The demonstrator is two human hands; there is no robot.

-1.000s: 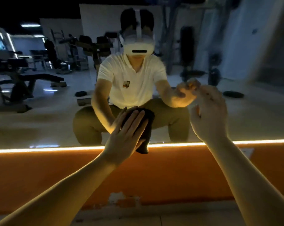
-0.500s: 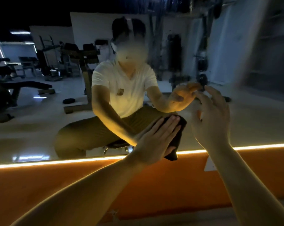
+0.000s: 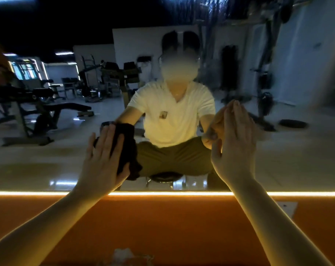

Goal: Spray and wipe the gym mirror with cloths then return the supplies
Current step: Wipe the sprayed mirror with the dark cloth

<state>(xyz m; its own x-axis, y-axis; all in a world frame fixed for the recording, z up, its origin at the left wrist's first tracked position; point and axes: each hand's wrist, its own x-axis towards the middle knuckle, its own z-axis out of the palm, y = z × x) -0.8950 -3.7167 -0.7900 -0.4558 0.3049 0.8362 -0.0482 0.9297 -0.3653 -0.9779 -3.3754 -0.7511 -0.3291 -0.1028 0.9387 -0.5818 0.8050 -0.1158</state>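
Centre-left, the left hand (image 3: 103, 158), fingers spread flat, presses a dark crumpled cloth (image 3: 127, 146) against the large wall mirror (image 3: 47, 160). Right of centre, the right hand (image 3: 234, 150), fingers straight together, perhaps touches the glass.

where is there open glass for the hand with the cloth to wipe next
The widest bare glass lies left of the left hand, above the light strip. Another open stretch lies right of the right hand. Tightest is the gap between the cloth and the right hand, low on the mirror.
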